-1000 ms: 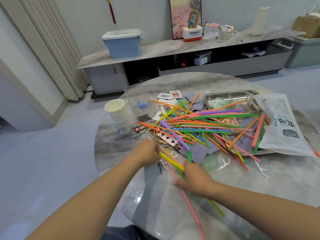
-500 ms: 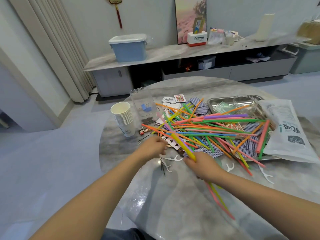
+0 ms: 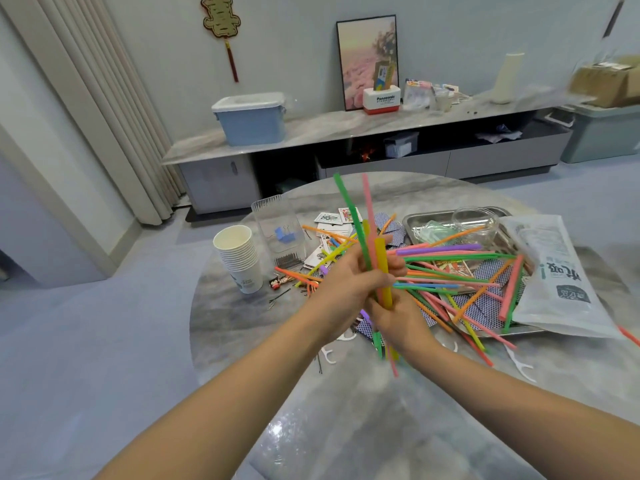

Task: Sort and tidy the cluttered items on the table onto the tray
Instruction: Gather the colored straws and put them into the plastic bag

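Note:
Both hands grip one upright bundle of coloured straws (image 3: 375, 237) above the round marble table (image 3: 346, 410). My left hand (image 3: 349, 282) wraps the bundle's middle; my right hand (image 3: 398, 320) holds it lower down. More loose straws (image 3: 460, 268) lie criss-crossed over playing cards (image 3: 481, 306) and across the steel tray (image 3: 426, 218) at the right. A clear cup (image 3: 474, 220) and green masks sit in the tray. White floss picks (image 3: 523, 367) lie near the table's front.
A stack of paper cups (image 3: 240, 258) and a clear box (image 3: 280, 230) with a blue clip stand at the left. A white plastic bag (image 3: 557, 278) overlaps the tray's right side. Hairpins (image 3: 280, 296) lie by the cups. A long cabinet stands behind.
Both hands have lifted the gathered straws off the table and turned them upright, coming together around the bundle. The view has tilted up.

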`<state>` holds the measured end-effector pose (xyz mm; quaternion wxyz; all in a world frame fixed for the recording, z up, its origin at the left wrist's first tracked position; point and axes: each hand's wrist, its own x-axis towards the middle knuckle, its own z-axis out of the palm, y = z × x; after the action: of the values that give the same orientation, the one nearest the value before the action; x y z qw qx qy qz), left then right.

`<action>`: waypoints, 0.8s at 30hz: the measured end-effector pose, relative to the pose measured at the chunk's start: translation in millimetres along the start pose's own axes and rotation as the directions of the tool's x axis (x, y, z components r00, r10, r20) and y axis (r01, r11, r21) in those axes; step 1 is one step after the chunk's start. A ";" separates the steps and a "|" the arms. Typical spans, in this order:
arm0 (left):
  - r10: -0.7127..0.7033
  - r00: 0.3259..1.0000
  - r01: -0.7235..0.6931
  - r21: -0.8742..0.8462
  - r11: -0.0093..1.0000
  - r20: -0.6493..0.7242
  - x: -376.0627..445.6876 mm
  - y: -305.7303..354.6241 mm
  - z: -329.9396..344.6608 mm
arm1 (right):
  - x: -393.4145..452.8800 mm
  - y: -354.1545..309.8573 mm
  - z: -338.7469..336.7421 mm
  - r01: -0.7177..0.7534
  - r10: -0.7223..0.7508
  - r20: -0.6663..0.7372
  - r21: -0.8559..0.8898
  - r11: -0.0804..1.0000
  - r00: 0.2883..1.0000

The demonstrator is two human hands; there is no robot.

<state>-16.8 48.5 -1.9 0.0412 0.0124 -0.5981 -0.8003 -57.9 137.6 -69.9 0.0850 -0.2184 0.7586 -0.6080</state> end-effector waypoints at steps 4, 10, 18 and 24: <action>-0.005 0.999 -0.003 0.195 0.981 0.041 -2.6 -9.5 7.1 | -5.0 2.2 -5.9 -0.005 0.000 0.070 0.072 0.997 0.998; 0.017 1.000 -0.014 0.283 0.959 -0.007 3.3 -12.6 4.6 | -5.9 14.1 -8.6 -0.122 0.125 0.100 -0.037 0.992 0.987; -0.017 0.991 0.041 0.178 0.983 -0.134 20.6 -23.1 10.1 | -3.0 15.2 -7.6 -0.181 0.212 0.120 -0.225 0.957 0.970; -0.143 0.963 0.164 0.077 0.983 -0.227 45.5 -22.3 -17.1 | 24.5 9.6 -34.4 -0.427 0.436 0.023 -0.164 0.890 0.900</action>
<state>-62.0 34.8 -26.8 0.0443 0.1493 -0.6246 -0.7652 -95.5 158.9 -67.3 0.2230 -0.0685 0.8300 -0.5066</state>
